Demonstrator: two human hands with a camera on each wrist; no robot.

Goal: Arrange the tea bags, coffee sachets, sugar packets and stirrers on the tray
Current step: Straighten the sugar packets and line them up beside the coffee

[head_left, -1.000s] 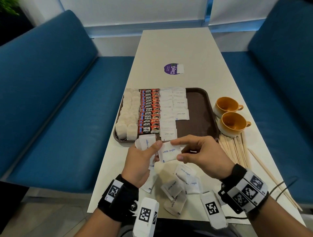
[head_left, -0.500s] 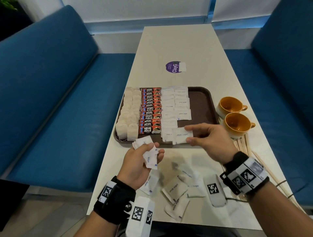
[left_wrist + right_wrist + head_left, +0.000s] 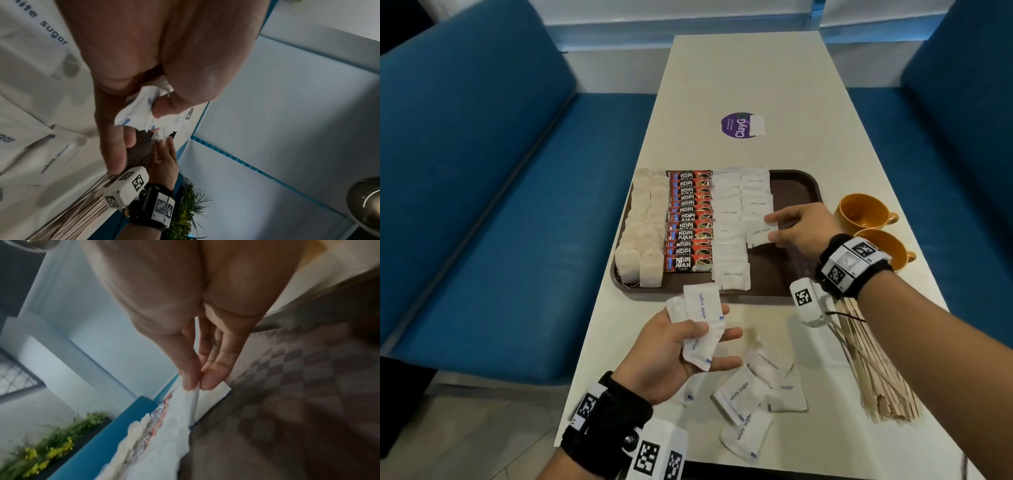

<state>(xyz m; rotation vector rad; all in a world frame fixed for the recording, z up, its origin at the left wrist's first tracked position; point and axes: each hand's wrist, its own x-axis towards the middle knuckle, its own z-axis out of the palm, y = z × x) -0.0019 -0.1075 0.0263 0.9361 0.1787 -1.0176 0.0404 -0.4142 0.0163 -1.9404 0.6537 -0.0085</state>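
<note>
A brown tray point(image 3: 796, 192) holds rows of tea bags point(image 3: 642, 236), red coffee sachets point(image 3: 690, 222) and white sugar packets point(image 3: 729, 240). My right hand point(image 3: 770, 226) pinches one sugar packet point(image 3: 760, 233) by its edge over the second sugar column; the right wrist view shows thumb and fingertips point(image 3: 213, 378) on the packet point(image 3: 195, 402). My left hand point(image 3: 688, 339) holds a bunch of sugar packets point(image 3: 700, 322) just in front of the tray, thumb across them point(image 3: 141, 113). More sugar packets point(image 3: 750, 397) lie loose on the table. Wooden stirrers point(image 3: 873, 370) lie at the right.
Two yellow cups point(image 3: 859, 212) stand right of the tray, close to my right wrist. A purple sticker point(image 3: 739, 125) marks the white table point(image 3: 750, 68) further back. Blue benches point(image 3: 465, 171) flank both sides.
My right hand took a sugar packet from in front of my left hand and carried it forward onto the tray's second sugar column. The left hand stayed near the tray's front edge with its bunch.
</note>
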